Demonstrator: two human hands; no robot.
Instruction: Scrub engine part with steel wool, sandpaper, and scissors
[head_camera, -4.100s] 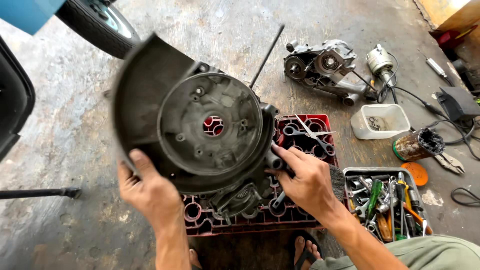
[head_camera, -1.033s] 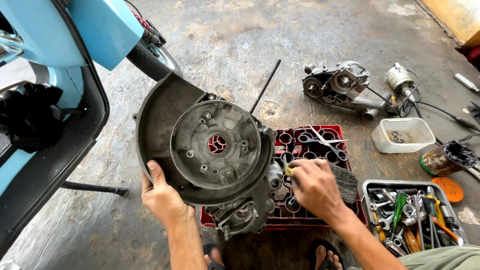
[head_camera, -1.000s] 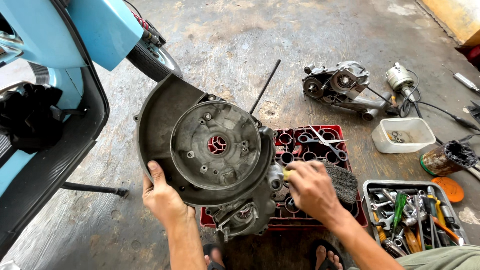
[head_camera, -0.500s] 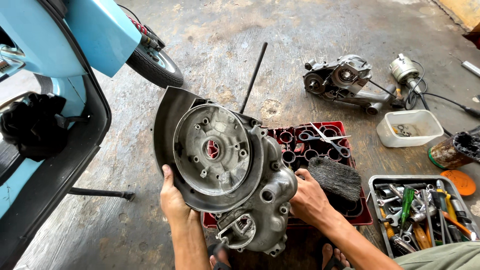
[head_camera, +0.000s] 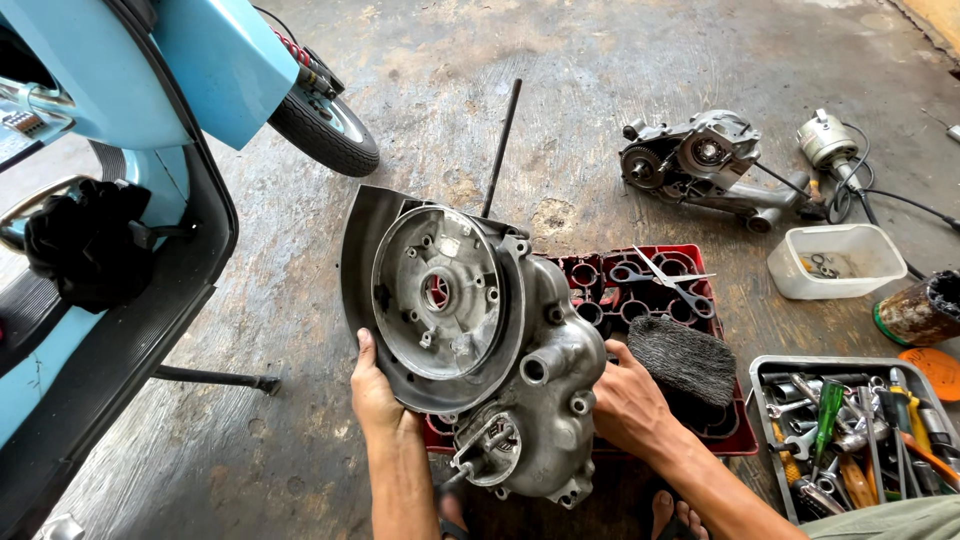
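Tilted further: engine case (head_camera: 500, 350) | left hand (head_camera: 378, 395), right hand (head_camera: 628, 405) grip edges

The engine case (head_camera: 480, 340) has been tilted up and turned over the red crate (head_camera: 640, 300), its lower housing now showing. The right hand (head_camera: 630, 405) has slid from the case's top right edge to its lower right side; the left hand (head_camera: 378, 395) has shifted inward along the left rim.
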